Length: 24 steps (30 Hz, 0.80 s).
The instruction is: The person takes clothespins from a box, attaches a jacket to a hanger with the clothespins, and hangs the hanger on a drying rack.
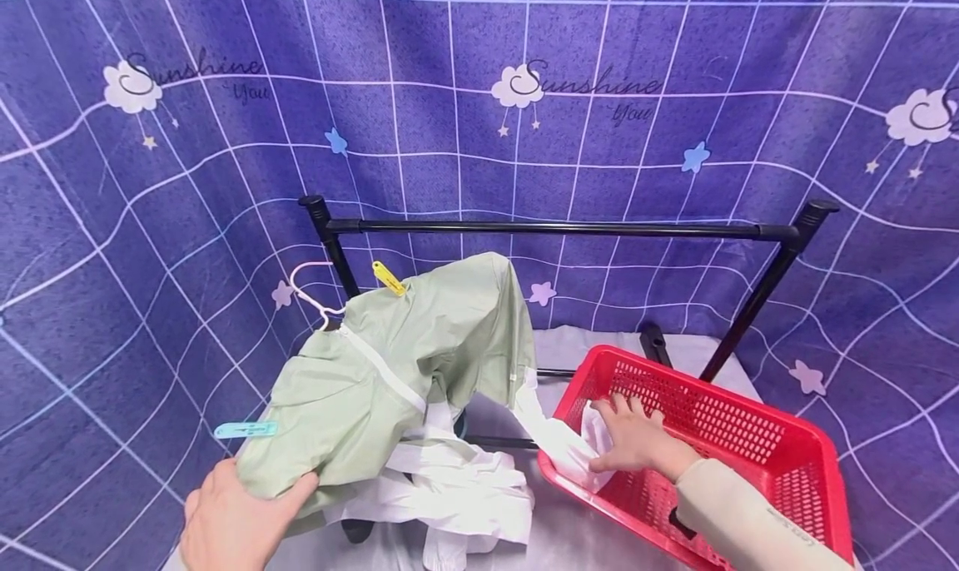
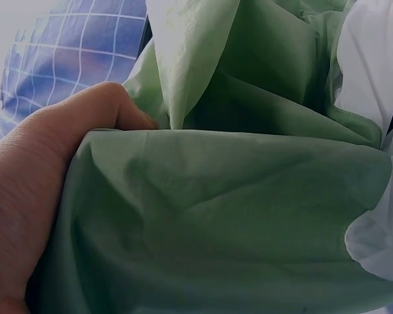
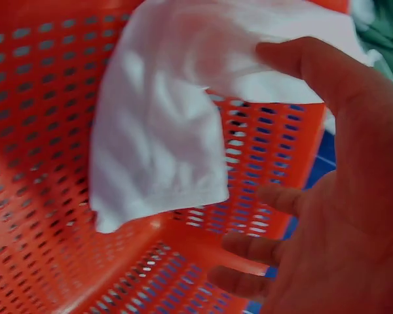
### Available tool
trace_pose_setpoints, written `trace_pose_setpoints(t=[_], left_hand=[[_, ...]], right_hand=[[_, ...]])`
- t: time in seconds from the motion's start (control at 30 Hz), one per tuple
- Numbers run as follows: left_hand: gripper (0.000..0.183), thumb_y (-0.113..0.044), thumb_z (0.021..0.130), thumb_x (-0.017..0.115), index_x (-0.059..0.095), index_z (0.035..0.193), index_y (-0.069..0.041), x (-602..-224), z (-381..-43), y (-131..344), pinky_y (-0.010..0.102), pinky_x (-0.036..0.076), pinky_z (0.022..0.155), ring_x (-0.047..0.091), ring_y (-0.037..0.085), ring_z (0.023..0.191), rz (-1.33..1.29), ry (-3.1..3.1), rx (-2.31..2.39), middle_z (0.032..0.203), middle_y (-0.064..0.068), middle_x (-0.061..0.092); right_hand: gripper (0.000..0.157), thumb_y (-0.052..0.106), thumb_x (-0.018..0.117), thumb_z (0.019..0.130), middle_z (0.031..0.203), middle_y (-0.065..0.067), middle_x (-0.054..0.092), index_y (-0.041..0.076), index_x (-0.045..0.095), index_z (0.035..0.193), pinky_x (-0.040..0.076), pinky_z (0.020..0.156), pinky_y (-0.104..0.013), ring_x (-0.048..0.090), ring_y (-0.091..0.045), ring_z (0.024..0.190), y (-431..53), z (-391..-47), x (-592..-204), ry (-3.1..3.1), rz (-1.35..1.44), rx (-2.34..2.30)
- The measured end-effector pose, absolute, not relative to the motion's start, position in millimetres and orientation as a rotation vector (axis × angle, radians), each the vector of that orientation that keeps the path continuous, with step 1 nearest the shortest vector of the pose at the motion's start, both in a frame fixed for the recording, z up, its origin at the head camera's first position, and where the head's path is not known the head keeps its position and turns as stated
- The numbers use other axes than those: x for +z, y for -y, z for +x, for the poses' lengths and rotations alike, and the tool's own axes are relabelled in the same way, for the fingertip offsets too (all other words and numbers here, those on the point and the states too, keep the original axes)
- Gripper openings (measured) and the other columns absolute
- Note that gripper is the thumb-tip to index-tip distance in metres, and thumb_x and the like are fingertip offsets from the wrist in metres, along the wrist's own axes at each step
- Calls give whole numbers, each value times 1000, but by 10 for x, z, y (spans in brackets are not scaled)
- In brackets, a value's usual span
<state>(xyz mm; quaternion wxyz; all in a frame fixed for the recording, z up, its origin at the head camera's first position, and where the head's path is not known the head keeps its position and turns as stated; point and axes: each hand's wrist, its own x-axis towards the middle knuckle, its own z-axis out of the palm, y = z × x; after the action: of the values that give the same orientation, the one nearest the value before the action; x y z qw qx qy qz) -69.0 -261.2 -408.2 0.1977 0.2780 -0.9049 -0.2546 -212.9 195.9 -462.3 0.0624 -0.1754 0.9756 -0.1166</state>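
Observation:
A pale green and white jacket [image 1: 449, 321] with a white zipper strip hangs on a slim hanger [image 1: 303, 292]. A yellow clothes peg [image 1: 389, 279] and a teal clothes peg [image 1: 245, 429] are on its green fabric. My left hand [image 1: 240, 513] grips the green edge below the teal peg; in the left wrist view its thumb [image 2: 111, 108] bends over the fabric. The jacket's white sleeve [image 3: 160, 131] drapes over the rim into the red basket [image 1: 812, 438]. Above the sleeve end, my right hand [image 1: 640, 442] has its fingers spread, the thumb overlapping the white cloth in the right wrist view.
Behind the jacket stands a black rack with a horizontal bar [image 1: 569, 228] and a slanted right post [image 1: 757, 305]. The basket sits on a pale surface [image 1: 562, 342] at the right. A purple grid-patterned curtain [image 1: 464, 121] encloses the back and sides.

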Motion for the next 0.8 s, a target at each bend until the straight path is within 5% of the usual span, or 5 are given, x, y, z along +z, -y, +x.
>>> trace_pose_setpoints(t=[0.5,0.8], left_hand=[[83,-51,60,85,51,111,5,-4087,-681,2587,64,39,72,46,49,103,769,2499,-669,108,30,56],[89,-55,60,84,48,113,7,-4096,-690,2593,69,35,73,41,51,105,756,2502,-628,109,31,53]], right_hand=[[80,46,83,64,135,-32,41,9,57,130,35,89,-77,38,-56,123,-1963,-2390,-4925,-2759,-498,-358],[67,31,75,75,149,-36,30,4,59,134,21,102,-76,20,-61,136,-1932,-2404,-5021,-2622,-386,-409]])
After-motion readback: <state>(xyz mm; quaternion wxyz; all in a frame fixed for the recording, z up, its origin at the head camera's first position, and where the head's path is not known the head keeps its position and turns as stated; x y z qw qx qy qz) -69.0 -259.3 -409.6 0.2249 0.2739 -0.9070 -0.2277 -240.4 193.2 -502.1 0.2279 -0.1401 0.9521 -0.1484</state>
